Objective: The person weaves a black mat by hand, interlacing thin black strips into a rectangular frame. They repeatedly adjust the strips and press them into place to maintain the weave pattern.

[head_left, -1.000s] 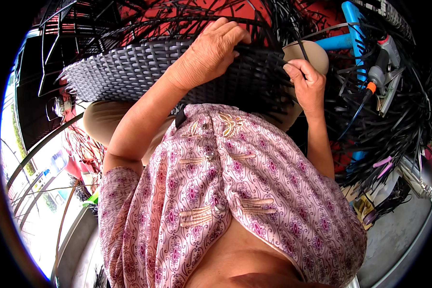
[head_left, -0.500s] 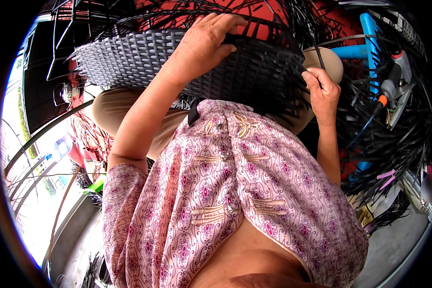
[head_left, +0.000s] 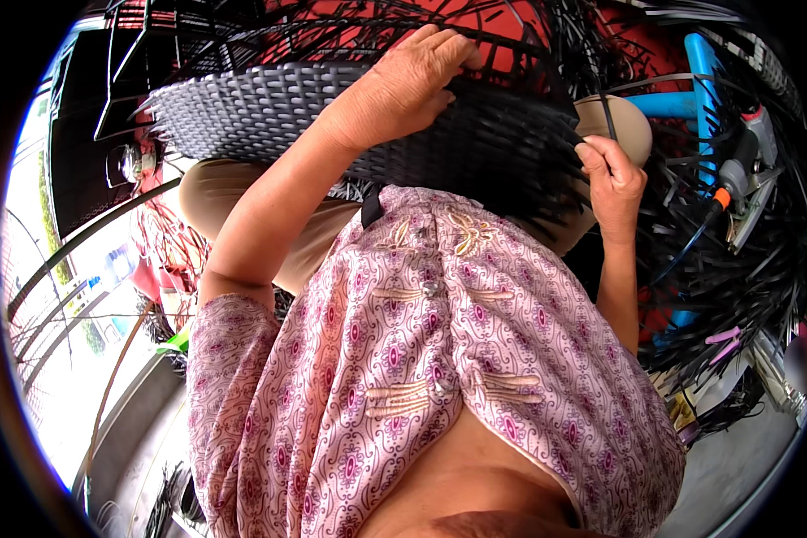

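Note:
A dark grey and black woven wicker panel (head_left: pixel 251 112) lies across my knees, its weave curving from left to right. My left hand (head_left: pixel 412 90) is closed over its upper edge, the fingers bent over the far side and the thumb on the near face. Beside the panel's right end, my right hand (head_left: pixel 614 184) pinches a thin black plastic strip (head_left: pixel 611 117) between thumb and bent forefinger. The strip runs upward from that hand. Where it meets the weave is too dark to make out.
A blue frame (head_left: pixel 707 99) stands at the right, with a grey air tool (head_left: pixel 737 170) on a blue hose close by. Black strips (head_left: pixel 735 287) lie heaped around them. Pink-handled scissors (head_left: pixel 724 339) rest lower right. Red material (head_left: pixel 502 18) shows behind the panel.
My left hand has shifted a little to the right along the panel's upper edge. My right hand keeps its pinch at the right end. The whole view has moved slightly.

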`<state>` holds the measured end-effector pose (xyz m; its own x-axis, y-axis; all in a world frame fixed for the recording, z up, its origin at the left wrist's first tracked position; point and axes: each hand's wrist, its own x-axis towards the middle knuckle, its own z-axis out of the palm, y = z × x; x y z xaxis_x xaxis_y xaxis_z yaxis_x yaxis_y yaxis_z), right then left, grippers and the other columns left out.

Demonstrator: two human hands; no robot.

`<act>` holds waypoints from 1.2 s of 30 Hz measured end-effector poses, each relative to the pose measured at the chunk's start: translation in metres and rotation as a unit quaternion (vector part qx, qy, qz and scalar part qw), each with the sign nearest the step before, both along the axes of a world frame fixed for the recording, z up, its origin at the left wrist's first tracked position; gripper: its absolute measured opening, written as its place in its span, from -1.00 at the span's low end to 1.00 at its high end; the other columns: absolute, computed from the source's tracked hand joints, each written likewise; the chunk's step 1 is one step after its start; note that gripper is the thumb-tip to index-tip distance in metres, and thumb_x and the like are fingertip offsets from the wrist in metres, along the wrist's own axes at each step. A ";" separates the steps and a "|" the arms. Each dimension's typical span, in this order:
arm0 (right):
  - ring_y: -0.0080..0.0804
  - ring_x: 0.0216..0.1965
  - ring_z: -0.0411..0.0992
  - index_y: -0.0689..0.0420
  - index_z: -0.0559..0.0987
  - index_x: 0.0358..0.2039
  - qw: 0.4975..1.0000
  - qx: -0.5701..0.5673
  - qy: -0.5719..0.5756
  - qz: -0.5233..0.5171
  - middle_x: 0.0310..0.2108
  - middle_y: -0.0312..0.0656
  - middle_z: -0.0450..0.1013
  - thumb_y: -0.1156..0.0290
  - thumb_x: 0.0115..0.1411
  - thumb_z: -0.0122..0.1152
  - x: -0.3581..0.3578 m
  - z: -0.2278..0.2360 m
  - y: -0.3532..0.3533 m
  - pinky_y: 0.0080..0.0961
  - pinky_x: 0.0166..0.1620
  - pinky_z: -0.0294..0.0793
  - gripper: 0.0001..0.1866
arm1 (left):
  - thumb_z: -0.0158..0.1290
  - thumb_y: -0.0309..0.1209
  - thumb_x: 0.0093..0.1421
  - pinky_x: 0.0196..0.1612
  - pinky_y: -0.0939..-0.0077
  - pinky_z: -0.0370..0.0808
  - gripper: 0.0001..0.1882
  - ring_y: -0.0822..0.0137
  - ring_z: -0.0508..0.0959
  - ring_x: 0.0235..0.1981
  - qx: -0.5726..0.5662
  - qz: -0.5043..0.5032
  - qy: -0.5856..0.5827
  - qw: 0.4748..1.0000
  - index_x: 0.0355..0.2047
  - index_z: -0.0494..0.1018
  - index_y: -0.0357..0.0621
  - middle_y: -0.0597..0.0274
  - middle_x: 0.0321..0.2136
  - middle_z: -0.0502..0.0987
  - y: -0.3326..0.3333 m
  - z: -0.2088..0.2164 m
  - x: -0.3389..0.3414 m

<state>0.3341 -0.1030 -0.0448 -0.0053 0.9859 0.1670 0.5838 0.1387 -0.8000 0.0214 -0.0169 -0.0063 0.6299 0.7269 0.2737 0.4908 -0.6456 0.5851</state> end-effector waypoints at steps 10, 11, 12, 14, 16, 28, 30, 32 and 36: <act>-0.56 -0.52 0.49 0.23 0.66 -0.24 1.000 0.002 -0.001 -0.001 -0.53 -0.22 0.56 0.48 0.26 0.39 0.002 -0.004 0.000 -0.56 -0.39 0.48 -0.89 | 0.12 -0.68 0.06 -0.06 0.23 0.42 -0.71 0.06 0.43 -0.22 0.120 -0.013 0.032 0.992 -0.21 0.41 -0.14 0.17 -0.29 0.43 -0.018 -0.007 -0.001; -0.58 -0.53 0.48 0.22 0.66 -0.25 1.000 -0.017 -0.003 -0.004 -0.54 -0.25 0.55 0.47 0.26 0.38 0.003 -0.003 0.000 -0.56 -0.39 0.47 -0.89 | 0.18 -0.65 0.05 -0.03 0.23 0.45 -0.66 0.07 0.47 -0.18 0.115 -0.010 0.034 0.993 -0.15 0.43 -0.14 0.16 -0.26 0.46 -0.018 -0.008 -0.003; -0.58 -0.53 0.47 0.22 0.66 -0.26 1.000 -0.025 -0.005 -0.005 -0.54 -0.25 0.55 0.46 0.26 0.39 0.005 -0.003 0.000 -0.56 -0.39 0.47 -0.89 | 0.21 -0.63 0.04 -0.01 0.23 0.45 -0.61 0.07 0.48 -0.16 0.083 -0.001 0.009 0.997 -0.10 0.43 -0.14 0.16 -0.25 0.47 -0.015 -0.007 -0.006; -0.59 -0.53 0.46 0.23 0.66 -0.26 0.999 -0.043 -0.008 -0.007 -0.54 -0.27 0.54 0.45 0.27 0.39 0.007 -0.003 0.002 -0.57 -0.39 0.46 -0.88 | 0.27 -0.60 0.01 0.03 0.22 0.47 -0.49 0.07 0.51 -0.12 0.017 0.016 -0.040 0.999 0.01 0.44 -0.14 0.15 -0.22 0.50 -0.008 -0.005 -0.012; -0.59 -0.53 0.46 0.23 0.66 -0.24 0.999 -0.041 0.000 -0.007 -0.53 -0.28 0.55 0.43 0.27 0.39 0.007 -0.005 0.001 -0.58 -0.40 0.46 -0.86 | 0.36 -0.58 -0.05 0.05 0.25 0.52 -0.26 0.11 0.57 -0.07 0.034 0.063 -0.016 0.997 0.20 0.41 -0.13 0.16 -0.17 0.54 -0.003 -0.004 -0.029; -0.61 -0.52 0.46 0.23 0.67 -0.22 0.998 -0.061 0.008 -0.018 -0.53 -0.30 0.55 0.37 0.28 0.40 0.008 -0.004 0.000 -0.59 -0.39 0.46 -0.81 | 0.36 -0.50 -0.07 0.08 0.26 0.49 -0.36 0.14 0.57 -0.05 0.046 0.069 0.014 0.996 0.09 0.46 -0.07 0.21 -0.18 0.60 -0.002 -0.006 -0.037; -0.61 -0.52 0.46 0.23 0.67 -0.21 0.998 -0.063 0.003 -0.020 -0.53 -0.31 0.54 0.37 0.28 0.40 0.009 -0.005 -0.001 -0.59 -0.39 0.45 -0.81 | 0.36 -0.50 -0.06 0.06 0.26 0.49 -0.38 0.13 0.56 -0.05 0.028 0.067 0.009 0.997 0.07 0.48 -0.06 0.21 -0.20 0.60 -0.001 -0.003 -0.037; -0.62 -0.52 0.45 0.23 0.67 -0.22 0.998 -0.061 0.005 -0.019 -0.54 -0.31 0.54 0.38 0.28 0.40 0.008 -0.004 0.000 -0.60 -0.39 0.45 -0.82 | 0.37 -0.48 -0.03 0.05 0.27 0.51 -0.41 0.13 0.54 -0.08 0.026 0.059 0.023 0.998 0.06 0.49 -0.05 0.23 -0.20 0.59 0.000 0.001 -0.036; -0.62 -0.53 0.44 0.23 0.67 -0.22 0.998 -0.052 0.010 -0.018 -0.54 -0.33 0.53 0.39 0.28 0.39 0.006 -0.004 0.000 -0.60 -0.40 0.44 -0.82 | 0.37 -0.51 -0.07 0.02 0.30 0.52 -0.40 0.15 0.55 -0.10 -0.021 0.056 0.021 0.998 0.03 0.49 -0.06 0.22 -0.26 0.53 0.006 0.003 -0.033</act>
